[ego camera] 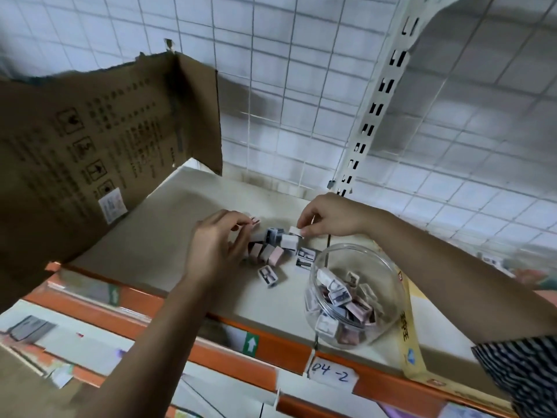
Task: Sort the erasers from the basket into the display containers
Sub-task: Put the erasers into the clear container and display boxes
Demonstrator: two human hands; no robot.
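1. Your left hand (217,245) hovers over the loose erasers (271,251) at mid-shelf (168,224), fingers curled; you cannot tell whether it grips one.
2. Your right hand (325,218) pinches a white eraser (294,230) at the pile's back.
3. The clear jar (355,251), partly filled, lies near the shelf's front edge.

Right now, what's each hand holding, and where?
Right hand pinches a white eraser by its top edge; left hand seemingly pinches a small eraser by one end.
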